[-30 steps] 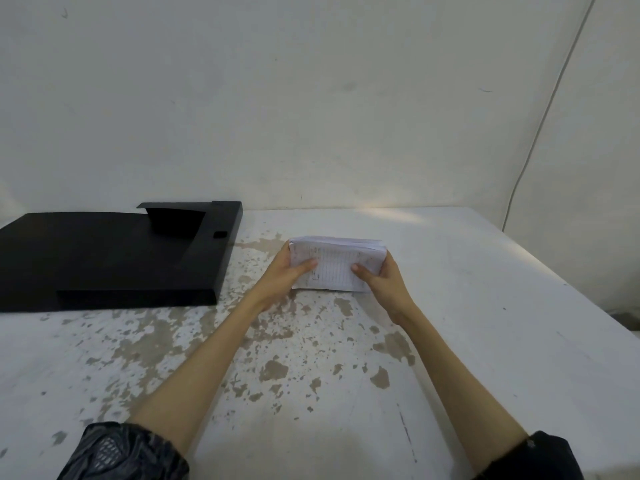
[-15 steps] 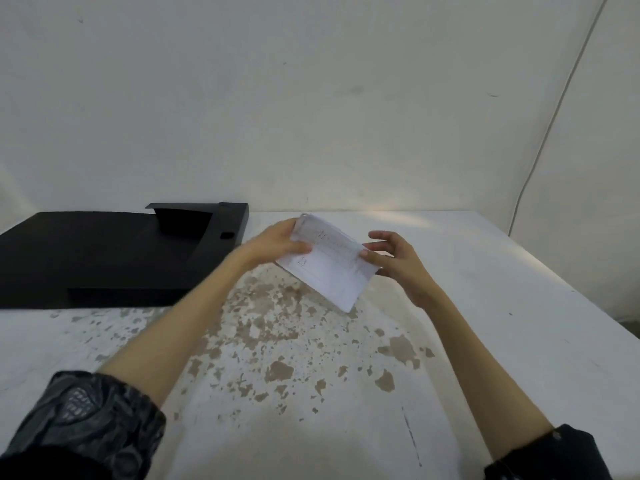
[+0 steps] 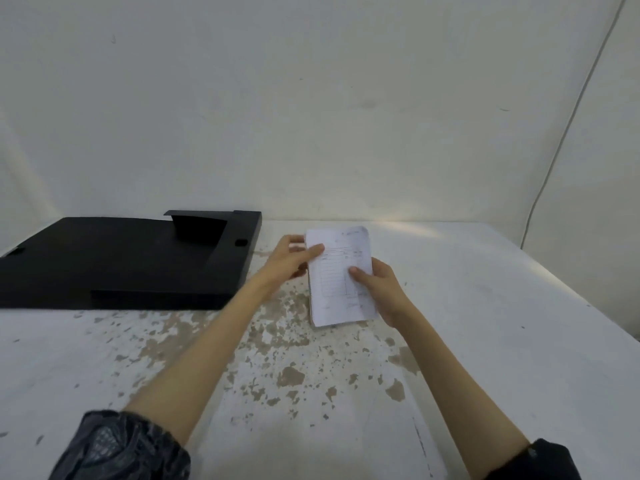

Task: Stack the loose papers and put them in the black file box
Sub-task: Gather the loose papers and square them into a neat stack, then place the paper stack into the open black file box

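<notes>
A stack of white printed papers point(image 3: 337, 271) stands on its short edge near the middle of the white table point(image 3: 485, 306), its printed face turned toward me. My left hand point(image 3: 289, 259) grips the stack's upper left edge, thumb on the front. My right hand point(image 3: 379, 289) holds the right side, thumb pressed on the page. The black file box point(image 3: 114, 261) lies open and flat at the back left of the table, just left of my left hand.
The table's paint is chipped in brown patches in front of the papers. A pale wall rises right behind the table. A thin cable point(image 3: 568, 123) runs down the wall at the right. The table's right edge slants away at far right.
The stack was held sideways on the table, was lifted and tilted, and now stands turned onto its short edge. Both hands shifted their grip with it.
</notes>
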